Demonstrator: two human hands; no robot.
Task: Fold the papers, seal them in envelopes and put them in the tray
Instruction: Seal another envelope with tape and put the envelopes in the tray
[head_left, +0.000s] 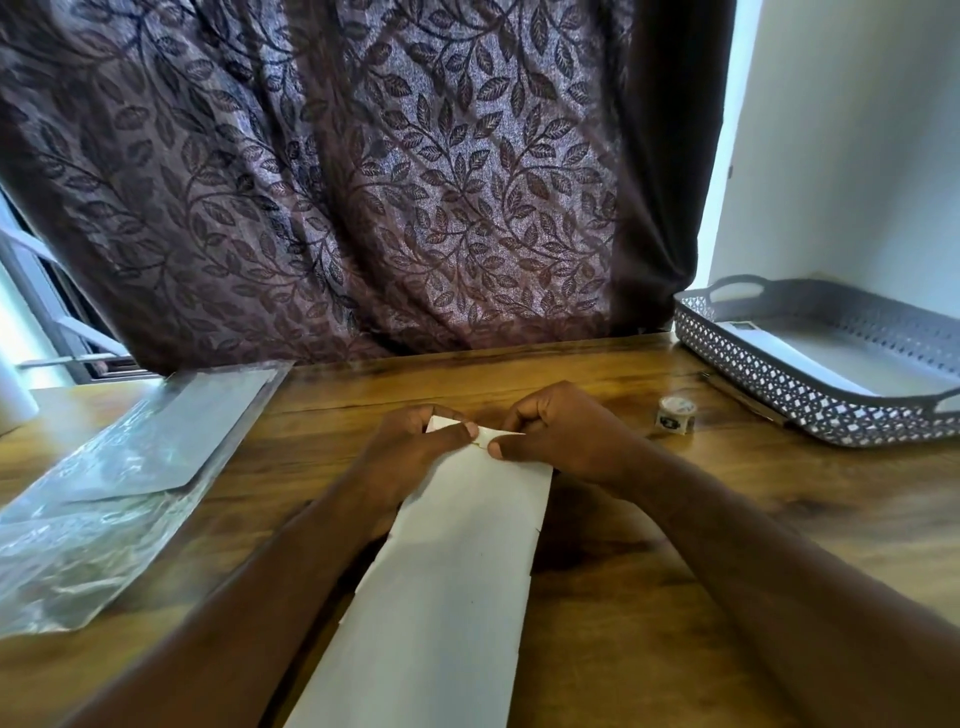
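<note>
While my left hand (415, 441) & right hand (558, 434) pinch the flap at the far end of the envelope (452, 571), its long axis runs straight toward me; tray (779, 384) sits far right of it, nearer my right hand.

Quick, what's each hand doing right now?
Left hand: fingers closed, pinching the far end of the white envelope.
Right hand: fingers closed, pinching that same end, thumb pressing on it.
</note>
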